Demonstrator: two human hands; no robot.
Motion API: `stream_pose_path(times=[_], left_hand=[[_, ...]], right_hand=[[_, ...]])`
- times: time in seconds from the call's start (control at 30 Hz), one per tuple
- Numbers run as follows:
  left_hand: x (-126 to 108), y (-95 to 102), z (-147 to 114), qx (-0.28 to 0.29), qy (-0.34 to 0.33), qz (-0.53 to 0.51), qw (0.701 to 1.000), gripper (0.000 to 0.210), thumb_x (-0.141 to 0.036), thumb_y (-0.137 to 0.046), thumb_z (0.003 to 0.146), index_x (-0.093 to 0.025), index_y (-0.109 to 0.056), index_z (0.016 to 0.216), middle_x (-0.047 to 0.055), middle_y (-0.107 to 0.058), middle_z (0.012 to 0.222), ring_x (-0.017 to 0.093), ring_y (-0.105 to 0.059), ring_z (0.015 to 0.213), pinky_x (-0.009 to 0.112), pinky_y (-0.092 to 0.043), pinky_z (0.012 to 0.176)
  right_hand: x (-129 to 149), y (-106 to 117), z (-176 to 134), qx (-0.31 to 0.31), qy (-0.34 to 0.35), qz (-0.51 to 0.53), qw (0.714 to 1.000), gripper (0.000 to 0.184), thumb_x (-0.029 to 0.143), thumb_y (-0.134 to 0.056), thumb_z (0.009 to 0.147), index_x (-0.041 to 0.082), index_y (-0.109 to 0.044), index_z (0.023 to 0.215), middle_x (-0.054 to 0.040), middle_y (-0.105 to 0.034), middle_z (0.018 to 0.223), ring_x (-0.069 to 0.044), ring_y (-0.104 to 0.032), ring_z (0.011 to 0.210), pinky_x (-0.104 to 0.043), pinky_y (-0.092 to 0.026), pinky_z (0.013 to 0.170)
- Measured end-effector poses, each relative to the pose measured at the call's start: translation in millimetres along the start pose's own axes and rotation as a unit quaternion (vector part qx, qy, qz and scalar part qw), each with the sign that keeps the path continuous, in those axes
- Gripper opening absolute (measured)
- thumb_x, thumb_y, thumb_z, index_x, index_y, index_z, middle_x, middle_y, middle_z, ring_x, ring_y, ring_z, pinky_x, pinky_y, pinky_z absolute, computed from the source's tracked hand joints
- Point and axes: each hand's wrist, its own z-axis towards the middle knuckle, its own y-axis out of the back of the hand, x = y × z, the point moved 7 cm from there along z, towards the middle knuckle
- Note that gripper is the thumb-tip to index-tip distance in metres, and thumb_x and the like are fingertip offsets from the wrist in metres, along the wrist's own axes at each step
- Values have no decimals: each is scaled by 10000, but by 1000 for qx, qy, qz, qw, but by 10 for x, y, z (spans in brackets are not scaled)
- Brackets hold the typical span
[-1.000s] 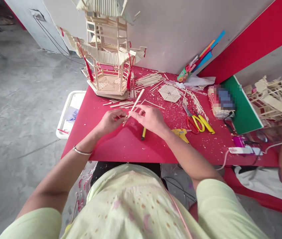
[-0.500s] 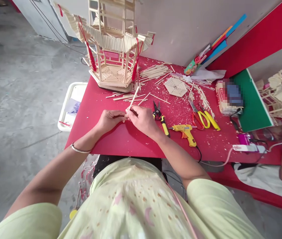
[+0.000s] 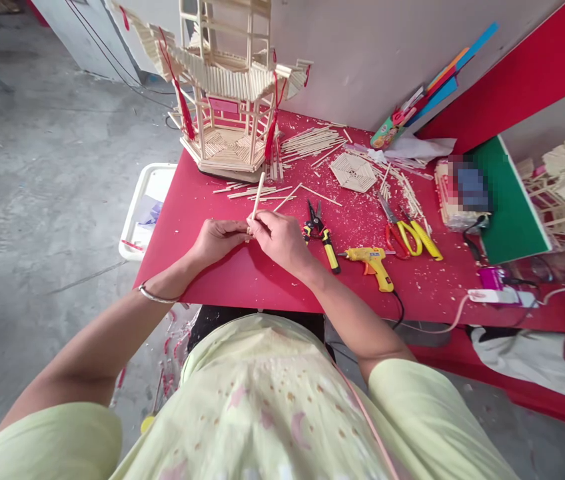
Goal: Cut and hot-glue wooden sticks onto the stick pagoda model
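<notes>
So we've got a pale stick (image 3: 258, 195) between our two hands, over the near left part of the red counter (image 3: 222, 283). The right hand (image 3: 280, 241) is the closer one: its thumb and fingers are clamped on the stick's lower part. From the left hand (image 3: 217, 241), the stick is just off the fingertips, to the right. Those fingertips are drawn together and meet the right hand's, but we can't tell if they're pinching the stick too. The long axis runs away from our body, far end leaning slightly right, toward the stick pagoda (image 3: 227, 143); how steeply it tilts up is hard to judge from above. Looks-wise it's straight, slim, cream-coloured, and seems a bit thicker than the loose sticks (image 3: 255, 193) lying behind it. A small pale bit shows below our fingers, too hidden to make out.
</notes>
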Motion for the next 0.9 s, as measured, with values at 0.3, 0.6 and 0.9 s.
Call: stream_pose_path(times=[0.3,0.6,0.9], left_hand=[[-8,-5,-34,1,8,3,1000,355,-506,-830,819,-187,-867,969,88,-841,976,272,-805,883,376,-652,910],[-114,-11,-66,0,16,8,1000,366,-514,-827,808,-168,-852,923,80,-833,944,241,-779,857,337,-625,894],[-71,-28,-54,0,21,14,1000,341,-493,-825,785,-185,-850,929,69,-831,948,229,-764,830,334,-624,880]], right_hand=[[-20,286,-442,-41,-88,-156,983,471,475,-457,1094,201,-632,1434,-154,-701,1354,-288,-672,1207,-393,-531,1017],[-232,449,-1362,-29,-266,-385,883,787,717,-468,1003,100,-575,1480,-260,-640,1340,-415,-590,1211,-518,-482,990],[-354,68,-1085,6,-346,-357,867,439,453,-424,1053,128,-697,1166,-189,-749,1004,-307,-715,930,-387,-530,796]])
